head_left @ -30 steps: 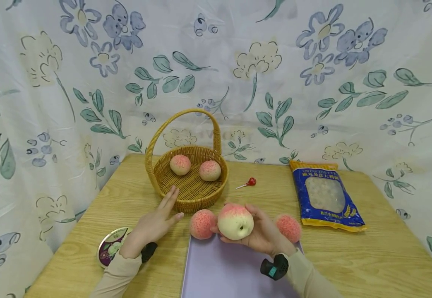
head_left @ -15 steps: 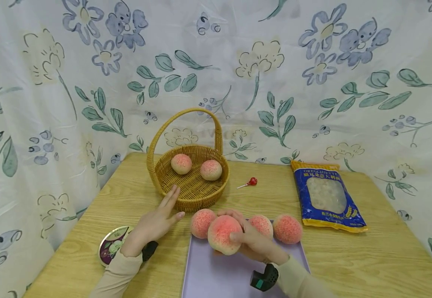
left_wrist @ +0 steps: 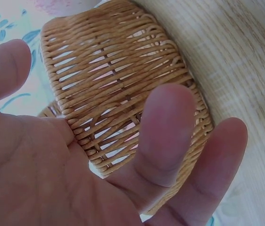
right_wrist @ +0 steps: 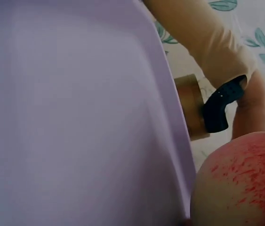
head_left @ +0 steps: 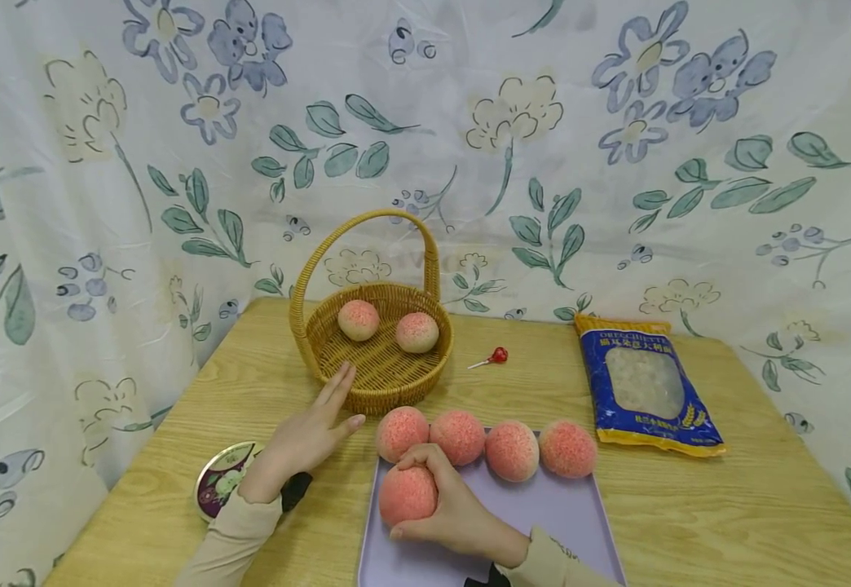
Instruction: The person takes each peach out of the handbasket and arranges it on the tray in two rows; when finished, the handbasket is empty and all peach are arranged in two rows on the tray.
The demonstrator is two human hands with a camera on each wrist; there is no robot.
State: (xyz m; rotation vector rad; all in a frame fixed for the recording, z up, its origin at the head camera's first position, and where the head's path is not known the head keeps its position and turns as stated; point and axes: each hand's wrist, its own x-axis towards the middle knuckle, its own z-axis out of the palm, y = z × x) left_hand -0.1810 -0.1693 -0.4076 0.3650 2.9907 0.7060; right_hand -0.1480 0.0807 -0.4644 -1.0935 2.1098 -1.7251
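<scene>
Head view: the right hand (head_left: 458,509) grips a pink peach (head_left: 406,497) at the left side of the lavender tray (head_left: 565,514); whether fruit and tray touch cannot be told.
Peach row: 4 blushed peaches (head_left: 457,438) line the tray's far edge, just beyond the right hand.
Wicker basket (head_left: 396,399): ahead of the left hand (head_left: 304,444), with 2 more peaches (head_left: 359,320) inside.
Rolling risk: released with a push, the round fruit could probably roll over the tray's left rim, which lies just beside it.
Knuckle risk: the right fingers sit close to the row, so a forward nudge might knock a peach off the far edge.
Right pose: fingers curl over the peach's far side, thumb on the near side.
Left pose: fingers straight, holding nothing, tips at the basket's near wall; contact is unclear.
</scene>
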